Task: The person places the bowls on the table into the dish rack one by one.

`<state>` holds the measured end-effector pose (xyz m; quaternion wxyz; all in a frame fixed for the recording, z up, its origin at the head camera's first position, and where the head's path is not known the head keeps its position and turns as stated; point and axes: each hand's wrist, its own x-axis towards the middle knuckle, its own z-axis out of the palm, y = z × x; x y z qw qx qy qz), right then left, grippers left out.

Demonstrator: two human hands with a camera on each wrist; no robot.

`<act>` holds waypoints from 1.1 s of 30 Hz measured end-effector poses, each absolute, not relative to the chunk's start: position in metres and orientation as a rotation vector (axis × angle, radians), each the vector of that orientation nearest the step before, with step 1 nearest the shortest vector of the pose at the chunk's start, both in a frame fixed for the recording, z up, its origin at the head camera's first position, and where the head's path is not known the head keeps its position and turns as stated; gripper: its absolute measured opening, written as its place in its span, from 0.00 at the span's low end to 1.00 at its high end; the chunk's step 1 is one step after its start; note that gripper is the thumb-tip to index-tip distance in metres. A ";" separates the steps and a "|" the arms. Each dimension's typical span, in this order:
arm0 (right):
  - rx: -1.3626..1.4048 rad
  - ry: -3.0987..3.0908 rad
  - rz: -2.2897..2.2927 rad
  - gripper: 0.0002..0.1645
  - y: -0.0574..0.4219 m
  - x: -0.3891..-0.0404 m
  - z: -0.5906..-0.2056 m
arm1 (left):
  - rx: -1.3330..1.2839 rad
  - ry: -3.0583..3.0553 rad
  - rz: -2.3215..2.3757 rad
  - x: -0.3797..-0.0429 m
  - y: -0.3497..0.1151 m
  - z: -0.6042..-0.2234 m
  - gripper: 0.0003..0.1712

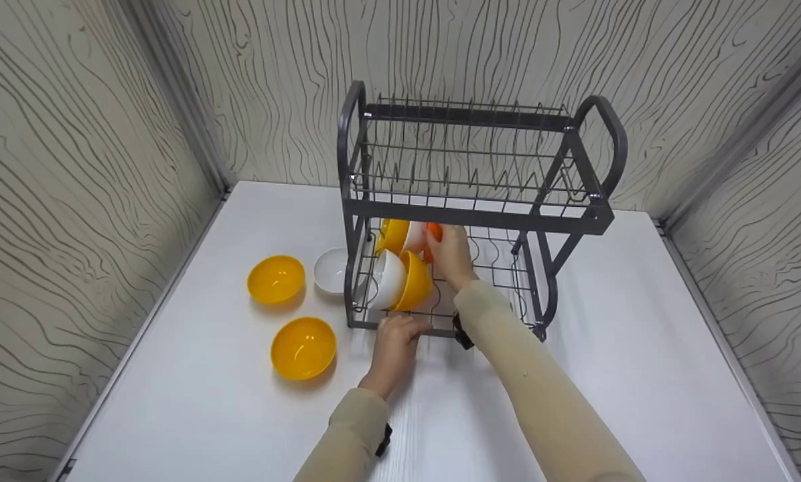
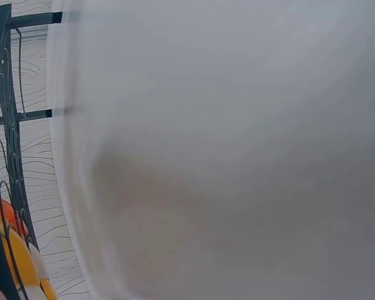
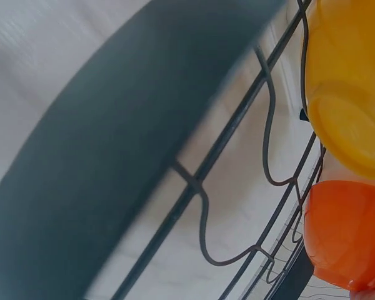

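A dark two-tier dish rack (image 1: 481, 215) stands on the white table. My right hand (image 1: 453, 254) reaches into its lower tier and holds an orange bowl (image 3: 347, 234), which the hand mostly covers in the head view. To the left of that bowl, on the lower tier, several bowls stand tilted on edge: a yellow bowl (image 1: 416, 284) and a white bowl (image 1: 388, 281) in front, another yellow bowl (image 1: 392, 234) and a pale bowl (image 1: 415, 235) behind. My left hand (image 1: 395, 345) grips the rack's lower front rail, its fingers over the bar.
Left of the rack, two yellow bowls, one farther back (image 1: 276, 280) and one nearer (image 1: 303, 348), sit upright on the table (image 1: 193, 388). A white bowl (image 1: 330, 270) sits beside the rack's left leg. Patterned walls (image 1: 273, 87) enclose the table's back and sides.
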<state>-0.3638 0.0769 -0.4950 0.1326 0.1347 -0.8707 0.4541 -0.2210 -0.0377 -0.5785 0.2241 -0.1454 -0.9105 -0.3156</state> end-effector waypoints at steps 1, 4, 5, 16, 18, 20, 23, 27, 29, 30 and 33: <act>0.381 -2.523 1.321 0.22 0.077 -0.364 -0.495 | -0.406 -2.504 -0.866 -0.221 -0.038 -0.579 0.15; 0.346 -2.519 1.333 0.21 0.078 -0.364 -0.496 | -0.421 -2.474 -0.855 -0.223 -0.037 -0.580 0.15; 0.338 -2.517 1.331 0.21 0.079 -0.364 -0.496 | -0.429 -2.462 -0.853 -0.223 -0.037 -0.581 0.15; 0.320 -2.476 1.444 0.22 0.079 -0.368 -0.497 | -0.433 -2.481 -0.902 -0.223 -0.038 -0.581 0.15; 0.307 -2.468 1.463 0.23 0.079 -0.369 -0.497 | -0.430 -2.494 -0.906 -0.223 -0.038 -0.581 0.14; 0.316 -2.447 1.484 0.25 0.079 -0.370 -0.498 | -0.430 -2.489 -0.900 -0.223 -0.038 -0.581 0.14; 0.358 -2.424 1.494 0.27 0.077 -0.372 -0.499 | -0.432 -2.459 -0.875 -0.224 -0.038 -0.582 0.14; 0.386 -2.453 1.435 0.27 0.073 -0.373 -0.500 | -0.431 -2.432 -0.852 -0.225 -0.039 -0.583 0.15; 0.364 -2.486 1.402 0.26 0.072 -0.374 -0.501 | -0.432 -2.426 -0.851 -0.225 -0.039 -0.584 0.15; 0.353 -2.498 1.391 0.25 0.071 -0.373 -0.502 | -0.436 -2.419 -0.848 -0.225 -0.038 -0.584 0.15; 0.302 -2.536 1.371 0.25 0.071 -0.373 -0.504 | -0.442 -2.405 -0.850 -0.226 -0.038 -0.584 0.15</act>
